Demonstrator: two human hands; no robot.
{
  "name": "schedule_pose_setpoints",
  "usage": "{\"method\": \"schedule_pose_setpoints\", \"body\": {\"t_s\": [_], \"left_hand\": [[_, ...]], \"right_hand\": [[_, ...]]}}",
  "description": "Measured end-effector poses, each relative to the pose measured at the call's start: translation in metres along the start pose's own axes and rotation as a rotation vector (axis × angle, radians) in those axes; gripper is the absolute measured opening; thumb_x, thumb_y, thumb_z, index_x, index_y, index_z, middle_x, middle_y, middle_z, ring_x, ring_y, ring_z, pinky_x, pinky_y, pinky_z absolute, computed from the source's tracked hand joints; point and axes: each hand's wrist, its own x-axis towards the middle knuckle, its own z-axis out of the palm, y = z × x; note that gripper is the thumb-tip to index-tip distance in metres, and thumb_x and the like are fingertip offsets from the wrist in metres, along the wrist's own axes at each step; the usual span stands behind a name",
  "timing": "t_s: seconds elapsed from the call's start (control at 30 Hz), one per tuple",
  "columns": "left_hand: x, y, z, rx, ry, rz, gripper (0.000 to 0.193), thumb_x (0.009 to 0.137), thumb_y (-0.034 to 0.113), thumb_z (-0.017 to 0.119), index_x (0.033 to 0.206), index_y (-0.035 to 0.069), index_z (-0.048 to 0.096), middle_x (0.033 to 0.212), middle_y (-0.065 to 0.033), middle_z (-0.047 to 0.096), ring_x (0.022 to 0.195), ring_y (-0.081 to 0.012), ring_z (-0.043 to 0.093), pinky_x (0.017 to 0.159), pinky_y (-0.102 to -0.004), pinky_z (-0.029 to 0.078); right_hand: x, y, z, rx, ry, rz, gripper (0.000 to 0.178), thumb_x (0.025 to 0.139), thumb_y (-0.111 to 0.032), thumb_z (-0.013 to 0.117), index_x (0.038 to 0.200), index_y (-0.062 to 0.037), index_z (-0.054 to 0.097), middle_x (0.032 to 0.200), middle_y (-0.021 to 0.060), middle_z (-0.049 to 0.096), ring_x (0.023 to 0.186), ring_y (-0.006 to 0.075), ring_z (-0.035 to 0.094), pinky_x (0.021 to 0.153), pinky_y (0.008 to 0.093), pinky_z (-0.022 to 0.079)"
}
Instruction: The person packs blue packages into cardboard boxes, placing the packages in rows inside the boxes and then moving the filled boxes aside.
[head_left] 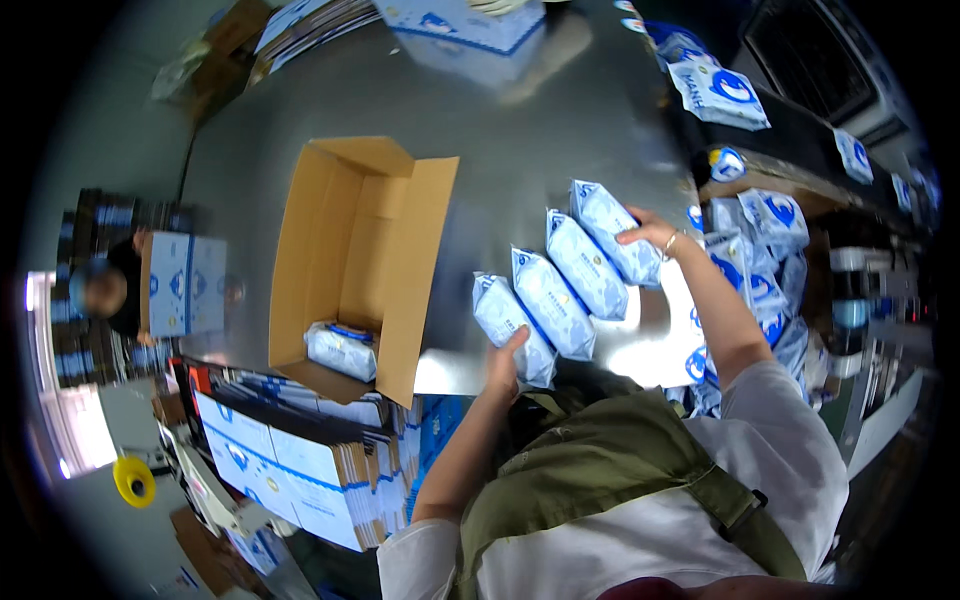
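Note:
Several soft blue-and-white plastic packs, which look like packs of wipes (551, 300), stand side by side in a slanted row on the metal table. My left hand (505, 365) presses against the near left end of the row, thumb on the end pack. At the far right end, my right hand (650, 235) grips the last pack, thumb over its top. The row is squeezed between both hands. Left of it lies an open brown cardboard box (310, 240), its flap toward the packs. Inside its near end sits a similar pack (342, 350).
Flattened blue-and-white cartons (285, 460) are stacked at the table's near left. A person (125, 285) beyond the left edge holds a printed carton (187, 284). Loose packs heap in a bin (765, 260) on the right, beside a conveyor (800, 140) carrying packs. Another carton (460, 25) stands at the far edge.

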Motion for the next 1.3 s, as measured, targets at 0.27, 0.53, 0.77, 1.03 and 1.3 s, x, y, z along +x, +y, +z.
{"method": "schedule_pose_setpoints", "body": {"t_s": [0.27,0.53,0.77,1.03,1.3], "left_hand": [[-0.044,0.008,-0.006,-0.128,-0.007,0.104,0.061,0.066,0.011,0.079,0.118,-0.004,0.051,0.108,-0.0155,0.061,0.096,-0.0272,0.06,0.086,-0.0384,0.048],[-0.097,0.1,-0.039,-0.261,-0.027,1.002,0.068,0.079,0.02,0.066,0.133,-0.002,0.032,0.121,-0.0124,0.049,0.108,-0.0221,0.05,0.096,-0.0348,0.038],[-0.043,0.166,-0.119,-0.206,0.469,0.865,0.063,0.081,0.022,0.064,0.13,-0.007,0.036,0.131,-0.021,0.043,0.118,-0.0291,0.045,0.102,-0.0386,0.034],[-0.071,0.121,-0.086,1.391,0.633,0.679,0.08,0.071,0.023,0.072,0.135,0.001,0.03,0.14,-0.0239,0.031,0.134,-0.0357,0.027,0.107,-0.0474,0.025],[-0.123,0.163,-0.2,1.56,0.077,0.513,0.032,0.076,0.025,0.067,0.105,0.01,0.065,0.096,-0.0124,0.066,0.091,-0.0324,0.061,0.079,-0.0422,0.048]], "right_hand": [[-0.019,0.003,0.014,0.703,-0.12,-0.023,0.073,0.069,-0.021,0.067,0.133,0.0016,0.04,0.121,0.0169,0.055,0.107,0.0281,0.057,0.095,0.0367,0.045],[-0.029,-0.193,0.065,0.588,-0.015,-0.8,0.08,0.07,-0.032,0.068,0.135,0.0011,0.035,0.124,0.0152,0.052,0.11,0.027,0.054,0.096,0.036,0.043],[0.098,-0.3,0.189,-0.187,-0.16,-0.663,0.065,0.08,-0.031,0.061,0.135,-0.002,0.04,0.112,0.0109,0.059,0.103,0.0203,0.055,0.092,0.0319,0.041],[0.166,-0.224,0.278,-1.376,0.114,-0.538,0.062,0.086,-0.043,0.055,0.131,-0.0034,0.041,0.113,0.0202,0.058,0.113,0.0325,0.05,0.107,0.0433,0.025],[-0.071,-0.167,0.205,-0.812,-0.133,-0.502,0.019,0.083,-0.019,0.064,0.094,-0.0044,0.068,0.088,0.015,0.067,0.078,0.0305,0.065,0.069,0.0351,0.05]]}}
